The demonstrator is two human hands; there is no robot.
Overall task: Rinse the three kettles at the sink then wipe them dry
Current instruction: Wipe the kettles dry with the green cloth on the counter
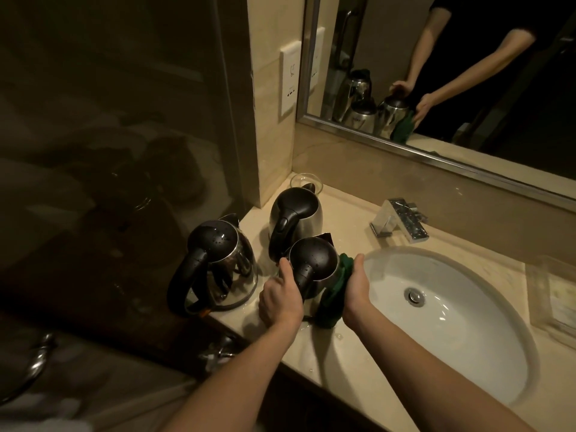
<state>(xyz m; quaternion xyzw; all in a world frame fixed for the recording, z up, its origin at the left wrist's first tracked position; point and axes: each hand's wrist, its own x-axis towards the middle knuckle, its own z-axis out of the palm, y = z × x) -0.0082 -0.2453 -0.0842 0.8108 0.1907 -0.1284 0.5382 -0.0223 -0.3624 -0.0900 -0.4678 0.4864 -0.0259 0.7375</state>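
Three steel kettles with black lids and handles stand on the beige counter left of the sink (486, 347). The near kettle (314, 260) sits between my hands. My left hand (280, 296) grips its black handle. My right hand (357, 289) presses a dark green cloth (335, 294) against its right side. The left kettle (218, 263) is wet, with drops on its lid. The back kettle (296, 216) stands behind the near one.
A chrome faucet (400, 221) stands behind the white basin. A clear glass (305, 180) sits in the back corner. A mirror (467, 73) runs along the wall. A flat tray (554, 300) lies at the right. Water drops dot the counter's front edge (339, 338).
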